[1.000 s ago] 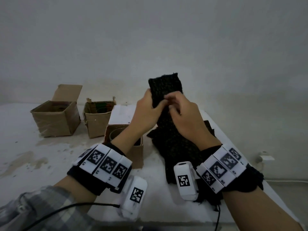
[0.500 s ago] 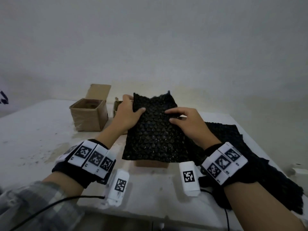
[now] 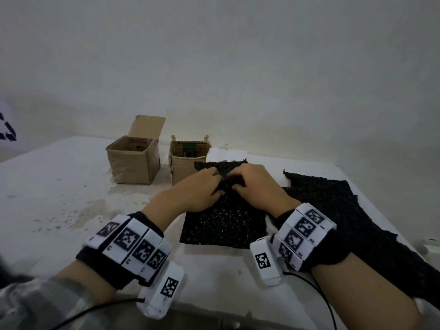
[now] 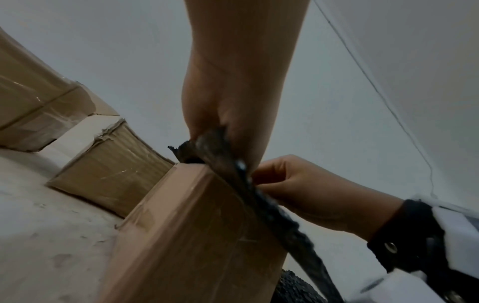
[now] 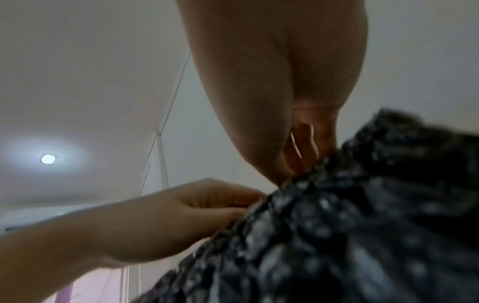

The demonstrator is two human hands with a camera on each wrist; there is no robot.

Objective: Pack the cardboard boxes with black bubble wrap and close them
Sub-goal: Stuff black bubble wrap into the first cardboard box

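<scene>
On the white counter (image 3: 59,210), near its middle, a sheet of black bubble wrap (image 3: 223,225) lies draped over the top of a cardboard box (image 4: 186,235); the head view hides that box beneath the sheet, but the left wrist view shows its brown taped side, with the sheet running along its upper edge. Both hands work at the sheet's centre. The left hand (image 3: 197,189) has its fingers curled and its grip narrow, pinching a fold of the wrap, and the right hand (image 3: 258,184) does the same just beside it, the two hands almost touching. In the right wrist view the right fingers (image 5: 303,147) press into the bubbled surface (blurred there, though the pale bubbles show).

Far from the person and to the left stand two more open boxes. The far-left box (image 3: 133,160) has one flap standing upright at its back, and something lies inside it that is too small to make out. The second box (image 3: 184,160) stands just right of it, apart from it, with coloured print on its inner wall; the far edge of the sheet overlaps its near right corner in the head view. A further spread of black bubble wrap (image 3: 338,210) lies to the right, reaching the counter's right edge. Both wrists wear black bands carrying white blocks with black square markers.
</scene>
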